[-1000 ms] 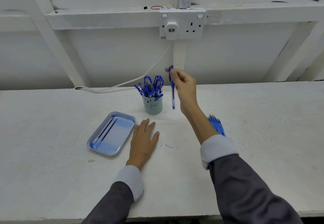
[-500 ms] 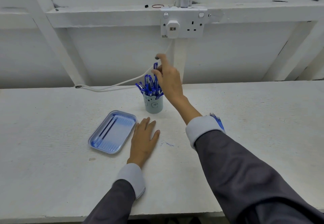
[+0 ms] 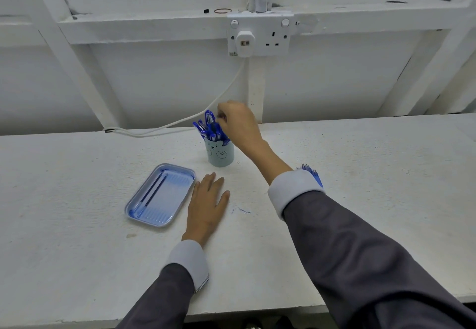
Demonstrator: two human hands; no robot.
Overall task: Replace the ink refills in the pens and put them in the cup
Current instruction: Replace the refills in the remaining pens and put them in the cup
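Behind right cuff (image 3: 291, 192), half-hidden refills (image 3: 312, 174)

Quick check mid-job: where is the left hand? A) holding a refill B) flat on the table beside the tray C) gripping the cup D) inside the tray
B: the left hand lies palm-down on the table, next to the tray, fingers straight and holding nothing.
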